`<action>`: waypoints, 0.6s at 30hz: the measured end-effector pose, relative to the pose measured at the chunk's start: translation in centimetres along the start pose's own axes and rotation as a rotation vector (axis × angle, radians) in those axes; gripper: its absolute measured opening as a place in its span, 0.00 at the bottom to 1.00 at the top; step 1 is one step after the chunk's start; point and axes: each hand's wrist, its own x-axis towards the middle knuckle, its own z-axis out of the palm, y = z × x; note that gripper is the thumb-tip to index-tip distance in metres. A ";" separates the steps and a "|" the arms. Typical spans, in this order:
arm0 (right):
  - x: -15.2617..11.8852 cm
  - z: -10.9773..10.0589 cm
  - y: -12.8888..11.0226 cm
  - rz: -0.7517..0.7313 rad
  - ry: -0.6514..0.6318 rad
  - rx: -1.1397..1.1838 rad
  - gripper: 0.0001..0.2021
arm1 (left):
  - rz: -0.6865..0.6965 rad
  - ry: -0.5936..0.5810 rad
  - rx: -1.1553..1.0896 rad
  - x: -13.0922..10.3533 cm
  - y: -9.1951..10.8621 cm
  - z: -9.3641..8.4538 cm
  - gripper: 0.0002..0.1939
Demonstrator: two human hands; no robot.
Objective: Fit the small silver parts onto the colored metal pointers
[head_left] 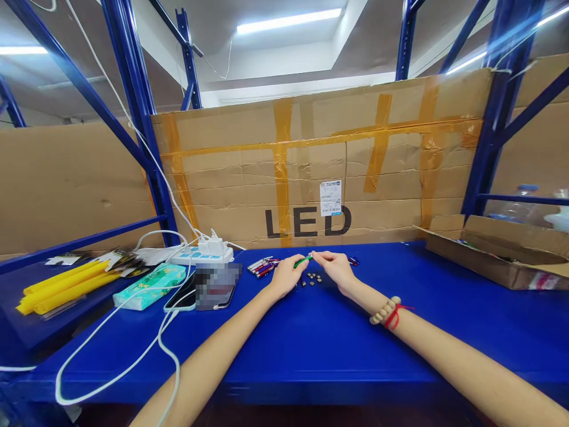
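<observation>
My left hand (285,274) is closed round a slim green tube (303,261), which points up to the right. At the tube's silvery far end, my right hand (336,270) pinches with thumb and fingertips; whether it grips the tube itself or a small part there is too small to tell. Just below the hands lie several small round button cells (315,277) and a short dark cylinder (304,283). Beside my left hand is a bunch of red, purple and silver tubes (263,267). Another dark shiny piece (354,261) sits behind my right hand.
On the left are a power strip (202,255) with white cables, phones (217,287), a green tissue pack (151,286) and yellow tubes (71,287). An open cardboard box (498,255) stands at right. A cardboard wall (240,184) closes off the back of the blue table (347,350).
</observation>
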 end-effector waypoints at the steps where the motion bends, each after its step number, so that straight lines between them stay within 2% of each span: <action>1: 0.0 0.0 -0.1 0.003 -0.006 0.011 0.15 | 0.006 -0.011 -0.062 0.1 0.0 0.1 0.16; 5: 0.0 0.0 -0.5 0.037 -0.026 0.028 0.19 | -0.004 -0.025 -0.220 0.2 -0.2 0.4 0.19; 9: 0.1 0.1 -0.2 0.032 0.017 0.038 0.25 | -0.003 -0.021 -0.199 0.1 -0.7 0.4 0.18; 13: 0.5 -0.1 0.5 0.010 0.079 0.022 0.29 | 0.041 0.003 -0.084 0.3 -1.8 -0.1 0.12; 18: 1.1 -0.7 1.0 -0.041 0.155 -0.016 0.30 | 0.154 -0.027 0.246 0.4 -2.8 -0.8 0.11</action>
